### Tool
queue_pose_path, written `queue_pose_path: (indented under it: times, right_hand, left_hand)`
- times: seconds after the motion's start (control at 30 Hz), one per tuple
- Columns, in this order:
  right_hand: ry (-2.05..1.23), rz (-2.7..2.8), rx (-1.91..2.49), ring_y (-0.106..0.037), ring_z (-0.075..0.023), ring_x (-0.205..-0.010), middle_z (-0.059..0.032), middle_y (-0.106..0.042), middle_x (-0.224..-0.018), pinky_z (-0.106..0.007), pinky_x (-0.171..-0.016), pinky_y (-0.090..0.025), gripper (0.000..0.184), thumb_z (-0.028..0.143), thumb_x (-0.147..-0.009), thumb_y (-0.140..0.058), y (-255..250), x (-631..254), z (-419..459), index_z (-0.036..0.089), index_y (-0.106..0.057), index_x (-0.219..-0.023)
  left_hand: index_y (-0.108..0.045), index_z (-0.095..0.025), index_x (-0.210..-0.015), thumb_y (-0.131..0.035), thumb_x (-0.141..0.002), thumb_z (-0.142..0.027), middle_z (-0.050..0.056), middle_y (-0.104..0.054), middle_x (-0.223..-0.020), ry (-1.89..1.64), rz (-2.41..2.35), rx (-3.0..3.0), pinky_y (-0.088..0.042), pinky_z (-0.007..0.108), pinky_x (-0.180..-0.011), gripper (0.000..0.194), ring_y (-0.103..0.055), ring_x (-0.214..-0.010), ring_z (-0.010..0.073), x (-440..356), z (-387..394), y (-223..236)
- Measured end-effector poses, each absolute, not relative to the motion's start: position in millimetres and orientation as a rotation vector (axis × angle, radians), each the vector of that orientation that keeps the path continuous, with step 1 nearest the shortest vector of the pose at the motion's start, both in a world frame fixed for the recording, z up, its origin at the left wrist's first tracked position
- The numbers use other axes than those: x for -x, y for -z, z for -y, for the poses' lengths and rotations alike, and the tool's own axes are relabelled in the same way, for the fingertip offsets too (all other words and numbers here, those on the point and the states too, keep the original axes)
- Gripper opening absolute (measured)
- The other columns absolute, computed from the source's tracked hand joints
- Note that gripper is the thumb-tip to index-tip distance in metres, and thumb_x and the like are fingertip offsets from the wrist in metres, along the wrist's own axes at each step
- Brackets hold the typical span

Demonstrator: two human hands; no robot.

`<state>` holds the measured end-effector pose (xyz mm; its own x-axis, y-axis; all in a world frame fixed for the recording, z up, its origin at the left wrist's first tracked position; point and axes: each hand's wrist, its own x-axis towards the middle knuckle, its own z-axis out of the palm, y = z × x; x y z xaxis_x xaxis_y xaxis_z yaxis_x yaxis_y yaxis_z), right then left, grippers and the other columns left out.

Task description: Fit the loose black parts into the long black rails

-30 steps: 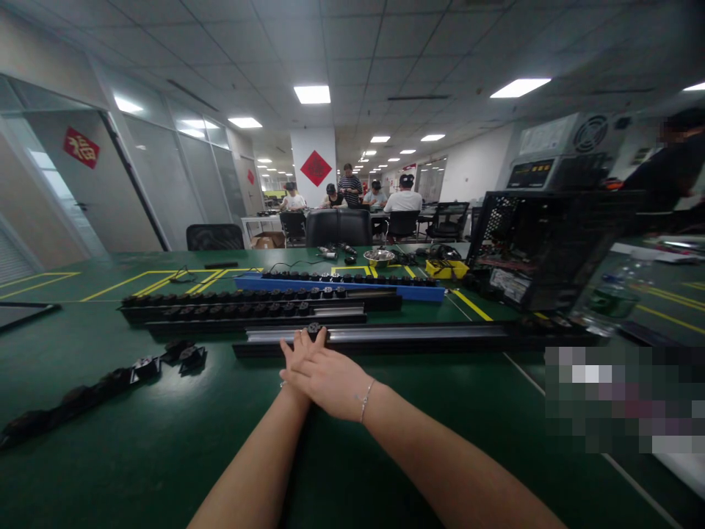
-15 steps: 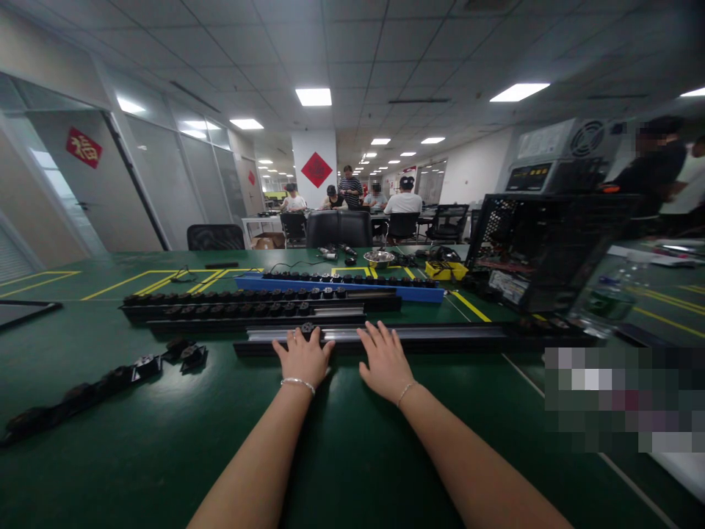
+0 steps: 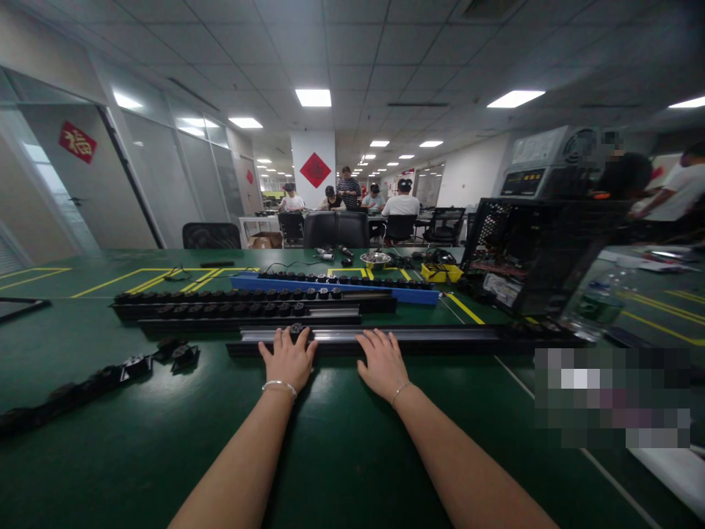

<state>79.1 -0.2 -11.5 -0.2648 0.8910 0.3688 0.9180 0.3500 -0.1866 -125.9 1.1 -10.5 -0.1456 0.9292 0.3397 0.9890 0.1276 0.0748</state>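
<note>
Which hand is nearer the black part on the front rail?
Left. The left hand is just in front of the black part; the right hand is farther right, by the rail.

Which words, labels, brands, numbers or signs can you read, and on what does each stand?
"福": red diamond sign on the grey door.
Too blurred: second red diamond on the white pillar; labels on the grey metal box and clear plastic bottle.

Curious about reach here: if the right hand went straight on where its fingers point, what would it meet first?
The right hand would probably meet the long black rail with a silver channel first; its fingertips lie over it, though contact is unclear.
</note>
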Motion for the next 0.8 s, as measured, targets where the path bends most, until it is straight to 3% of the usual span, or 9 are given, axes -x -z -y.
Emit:
queue_pose_path:
  times: [0.27,0.53,0.8]
  right_hand:
    - [0.088,2.203,1.571,-0.037,-0.0235,-0.127,-0.0059,-0.051,-0.135,-0.046,-0.111,-0.014,0.046,0.025,-0.079,-0.050,10,-78,0,0.022,-0.053,-0.125]
    - [0.075,2.189,1.553,-0.040,-0.0235,-0.124,-0.0064,-0.053,-0.132,-0.045,-0.110,-0.015,0.046,0.023,-0.078,-0.050,9,-78,0,0.022,-0.054,-0.124]
    - [0.094,2.183,1.550,-0.041,-0.0227,-0.122,-0.0062,-0.054,-0.130,-0.044,-0.110,-0.015,0.046,0.022,-0.077,-0.049,10,-78,0,0.022,-0.055,-0.122]
  left_hand:
    - [-0.040,-0.034,-0.137,-0.029,-0.091,-0.047,0.011,-0.043,-0.143,0.246,2.047,1.977,-0.022,0.050,-0.107,0.049,-0.032,-0.135,0.0274,150,6,11]
    - [-0.047,-0.030,-0.133,-0.027,-0.091,-0.048,0.012,-0.044,-0.141,0.296,2.170,1.839,-0.017,0.062,-0.105,0.049,-0.030,-0.135,0.0315,154,7,6]
    - [-0.052,-0.027,-0.128,-0.027,-0.090,-0.051,0.016,-0.047,-0.137,0.343,2.289,1.708,-0.021,0.065,-0.101,0.052,-0.034,-0.131,0.0360,164,8,1]
